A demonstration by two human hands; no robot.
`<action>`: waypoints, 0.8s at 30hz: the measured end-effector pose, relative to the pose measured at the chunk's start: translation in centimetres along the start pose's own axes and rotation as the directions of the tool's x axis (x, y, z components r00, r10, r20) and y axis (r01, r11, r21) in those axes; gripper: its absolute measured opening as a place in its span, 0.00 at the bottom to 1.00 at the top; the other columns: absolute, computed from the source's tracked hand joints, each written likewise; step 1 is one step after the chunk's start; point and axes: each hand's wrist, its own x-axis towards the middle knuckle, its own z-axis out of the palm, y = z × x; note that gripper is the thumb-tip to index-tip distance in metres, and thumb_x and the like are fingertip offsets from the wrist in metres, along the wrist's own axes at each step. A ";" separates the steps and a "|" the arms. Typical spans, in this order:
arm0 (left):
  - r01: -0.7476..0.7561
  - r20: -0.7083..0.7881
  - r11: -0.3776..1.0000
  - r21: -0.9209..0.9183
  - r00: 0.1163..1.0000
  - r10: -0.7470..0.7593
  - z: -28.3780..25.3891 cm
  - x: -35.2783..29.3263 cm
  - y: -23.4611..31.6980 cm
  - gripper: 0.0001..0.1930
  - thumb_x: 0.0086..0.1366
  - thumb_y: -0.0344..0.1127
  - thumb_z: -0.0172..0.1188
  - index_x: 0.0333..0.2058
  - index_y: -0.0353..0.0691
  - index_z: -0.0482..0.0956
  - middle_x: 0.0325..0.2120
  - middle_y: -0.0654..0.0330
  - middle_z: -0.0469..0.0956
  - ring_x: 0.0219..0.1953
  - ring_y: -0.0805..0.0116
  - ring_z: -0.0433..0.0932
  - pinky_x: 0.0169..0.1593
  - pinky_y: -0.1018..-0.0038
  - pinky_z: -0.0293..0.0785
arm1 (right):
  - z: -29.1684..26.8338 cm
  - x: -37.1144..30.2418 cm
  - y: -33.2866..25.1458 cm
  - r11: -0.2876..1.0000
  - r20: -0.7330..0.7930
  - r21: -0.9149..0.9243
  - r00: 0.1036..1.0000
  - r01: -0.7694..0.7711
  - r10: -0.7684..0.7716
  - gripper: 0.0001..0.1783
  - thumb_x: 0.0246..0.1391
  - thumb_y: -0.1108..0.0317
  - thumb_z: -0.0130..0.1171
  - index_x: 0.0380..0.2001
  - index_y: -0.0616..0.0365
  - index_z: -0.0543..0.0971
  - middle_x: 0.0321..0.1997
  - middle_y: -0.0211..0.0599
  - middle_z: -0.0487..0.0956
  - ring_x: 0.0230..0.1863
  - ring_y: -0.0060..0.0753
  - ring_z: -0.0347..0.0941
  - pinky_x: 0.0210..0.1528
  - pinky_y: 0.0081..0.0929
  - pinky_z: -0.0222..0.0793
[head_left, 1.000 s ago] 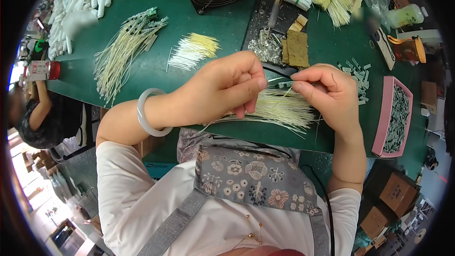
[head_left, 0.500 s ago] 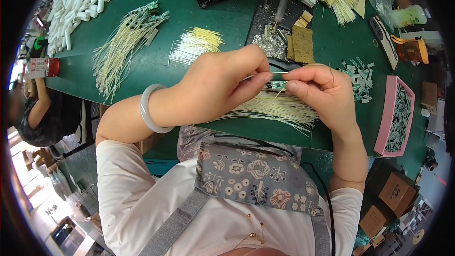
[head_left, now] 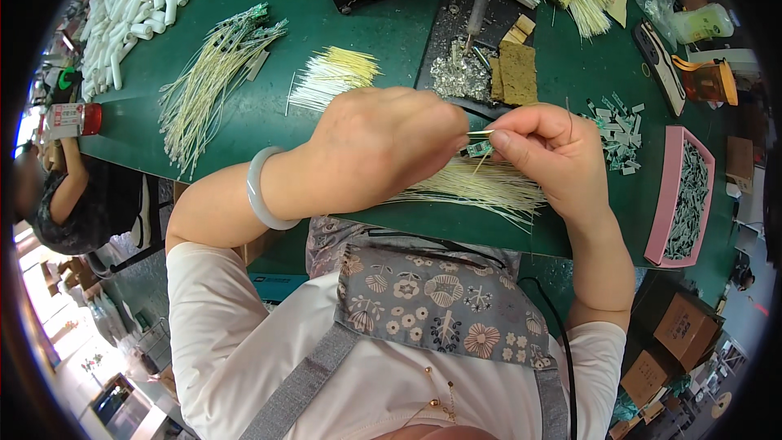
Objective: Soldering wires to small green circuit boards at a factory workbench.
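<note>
One thin wire (head_left: 480, 132), one green board (head_left: 479, 149), between both hands (head_left: 391, 143) (head_left: 558, 155)

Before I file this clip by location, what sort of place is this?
Probably a small electronics assembly workshop: a soldering iron points down over the green bench, a pink tray holds many small boards, and thin wires lie bunched to the left.

a green table (head_left: 252, 118) carries white tubes (head_left: 134, 4), pale wires (head_left: 481, 189), small green boards (head_left: 621, 137), a pink tray (head_left: 661, 200).
</note>
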 end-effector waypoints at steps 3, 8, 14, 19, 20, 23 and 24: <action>0.553 0.343 0.555 -0.622 0.829 -0.442 -0.8 0.5 0.7 0.06 0.58 0.28 0.57 0.34 0.34 0.72 0.23 0.66 0.71 0.24 0.80 0.70 0.26 0.83 0.67 | 0.1 0.0 0.3 0.984 0.008 -0.129 0.992 0.124 -0.124 0.06 0.47 0.72 0.60 0.29 0.63 0.79 0.21 0.21 0.73 0.19 0.07 0.59 0.21 0.09 0.55; 0.598 0.457 0.397 -0.696 0.796 -0.398 -0.9 0.7 0.1 0.05 0.60 0.28 0.56 0.33 0.35 0.72 0.24 0.69 0.70 0.26 0.86 0.67 0.29 0.88 0.64 | 0.5 0.1 0.1 0.901 0.052 -0.306 0.950 0.309 -0.309 0.04 0.45 0.73 0.61 0.27 0.60 0.80 0.22 0.22 0.71 0.18 0.07 0.57 0.20 0.10 0.53; 0.521 0.324 0.490 -0.699 0.841 -0.433 -0.2 0.7 0.1 0.03 0.59 0.27 0.57 0.31 0.35 0.72 0.25 0.69 0.71 0.27 0.86 0.67 0.29 0.88 0.64 | 0.7 0.2 0.2 0.888 0.018 -0.341 0.946 0.310 -0.323 0.05 0.44 0.72 0.62 0.27 0.60 0.80 0.20 0.23 0.70 0.17 0.09 0.55 0.18 0.11 0.50; 0.545 0.303 0.415 -0.728 0.800 -0.518 -0.3 0.6 0.6 0.03 0.58 0.25 0.58 0.31 0.35 0.73 0.26 0.69 0.71 0.27 0.85 0.67 0.30 0.89 0.65 | 0.6 0.3 0.4 0.901 -0.008 -0.341 0.958 0.268 -0.288 0.06 0.44 0.73 0.62 0.28 0.61 0.80 0.21 0.25 0.72 0.18 0.10 0.58 0.19 0.13 0.53; 0.545 0.301 0.415 -0.728 0.799 -0.520 -0.2 0.6 0.5 0.03 0.58 0.25 0.58 0.31 0.35 0.73 0.26 0.69 0.71 0.27 0.85 0.67 0.30 0.89 0.65 | 0.7 0.4 0.4 0.901 -0.006 -0.340 0.957 0.269 -0.288 0.06 0.44 0.73 0.62 0.28 0.61 0.80 0.21 0.25 0.72 0.18 0.10 0.58 0.19 0.13 0.53; 0.478 0.149 0.567 -0.671 0.836 -0.529 0.3 0.6 0.0 0.03 0.58 0.24 0.57 0.30 0.34 0.72 0.26 0.68 0.71 0.27 0.85 0.67 0.30 0.89 0.65 | 1.0 0.7 0.8 0.867 -0.039 -0.362 0.923 0.344 -0.382 0.06 0.45 0.74 0.60 0.30 0.62 0.79 0.23 0.28 0.74 0.21 0.11 0.63 0.22 0.12 0.59; 0.468 0.151 0.566 -0.679 0.844 -0.515 0.4 0.6 -0.1 0.03 0.58 0.24 0.57 0.30 0.34 0.72 0.27 0.68 0.71 0.27 0.86 0.67 0.29 0.89 0.65 | 1.0 0.8 0.8 0.864 -0.031 -0.355 0.919 0.357 -0.393 0.07 0.47 0.75 0.59 0.31 0.63 0.79 0.24 0.29 0.75 0.23 0.11 0.65 0.23 0.12 0.61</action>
